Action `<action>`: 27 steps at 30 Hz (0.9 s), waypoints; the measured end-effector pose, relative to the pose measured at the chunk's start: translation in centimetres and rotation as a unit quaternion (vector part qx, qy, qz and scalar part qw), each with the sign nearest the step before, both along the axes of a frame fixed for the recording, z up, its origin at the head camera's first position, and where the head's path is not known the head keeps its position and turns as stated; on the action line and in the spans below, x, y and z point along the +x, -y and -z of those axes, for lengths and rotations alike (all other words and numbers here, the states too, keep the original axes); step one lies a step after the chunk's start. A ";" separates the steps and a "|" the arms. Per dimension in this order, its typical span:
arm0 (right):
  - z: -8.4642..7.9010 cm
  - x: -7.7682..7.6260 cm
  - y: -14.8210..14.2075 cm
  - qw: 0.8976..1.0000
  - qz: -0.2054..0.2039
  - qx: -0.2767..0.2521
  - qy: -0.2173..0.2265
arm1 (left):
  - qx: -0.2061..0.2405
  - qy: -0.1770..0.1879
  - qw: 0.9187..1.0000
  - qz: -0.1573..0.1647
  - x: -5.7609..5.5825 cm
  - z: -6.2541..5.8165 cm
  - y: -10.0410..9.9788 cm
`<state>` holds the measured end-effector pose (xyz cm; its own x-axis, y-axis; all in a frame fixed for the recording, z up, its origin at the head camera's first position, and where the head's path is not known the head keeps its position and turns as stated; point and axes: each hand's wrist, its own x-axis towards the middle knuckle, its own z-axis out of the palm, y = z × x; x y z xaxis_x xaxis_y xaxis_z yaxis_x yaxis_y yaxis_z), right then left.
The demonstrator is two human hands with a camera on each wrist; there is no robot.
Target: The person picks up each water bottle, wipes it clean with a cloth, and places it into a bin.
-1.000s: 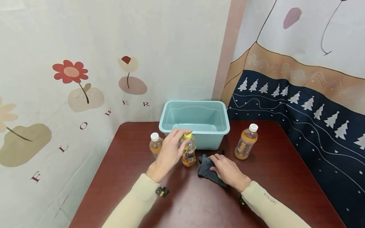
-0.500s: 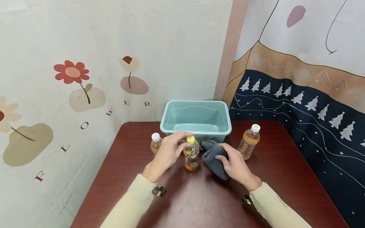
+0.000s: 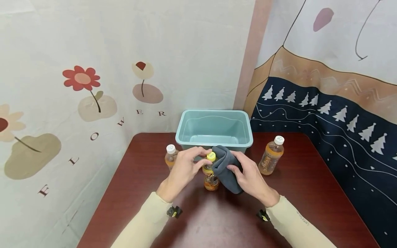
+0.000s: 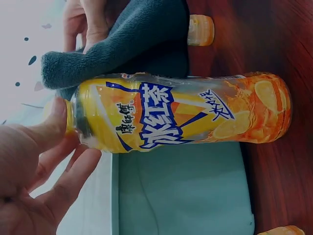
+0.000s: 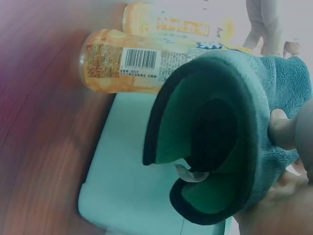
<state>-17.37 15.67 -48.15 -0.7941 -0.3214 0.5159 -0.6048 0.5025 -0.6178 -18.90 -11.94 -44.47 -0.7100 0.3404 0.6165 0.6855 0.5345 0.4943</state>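
In the head view a bottle of iced tea (image 3: 211, 182) with a yellow cap stands upright on the table. My left hand (image 3: 181, 169) holds it at the cap and neck; the left wrist view shows the thumb against the cap and the fingers around the neck. A folded dark grey-blue towel (image 3: 228, 175) is in my right hand (image 3: 253, 176), gripped between thumb and fingers. It touches the bottle's right side near the neck. In the right wrist view the towel (image 5: 274, 78) curls into an open fold that covers part of the bottle (image 5: 132, 63).
Behind the hands stands a light blue plastic tub (image 3: 214, 143) at the table's back edge. One white-capped bottle (image 3: 170, 156) is partly hidden behind my left hand; another white-capped bottle (image 3: 271, 158) stands on the right. Beneath everything is a dark red wooden table (image 3: 214, 224).
My right hand has lifted the towel off the table and brought it left against the bottle's neck. The bottle, held by my left hand, has shifted slightly right and nearer.
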 end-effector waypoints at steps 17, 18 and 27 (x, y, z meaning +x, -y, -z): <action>-0.4 -0.6 1.8 0.998 -0.057 0.032 0.001 | -0.023 -0.025 0.999 -0.015 0.9 -0.6 -0.6; -0.4 -0.6 1.9 0.998 -0.054 0.033 -0.001 | -0.021 -0.014 1.000 -0.008 0.9 -0.6 -0.5; -0.5 -1.0 1.7 0.995 -0.044 0.061 -0.059 | -0.004 -0.029 0.999 0.018 0.7 0.1 -0.6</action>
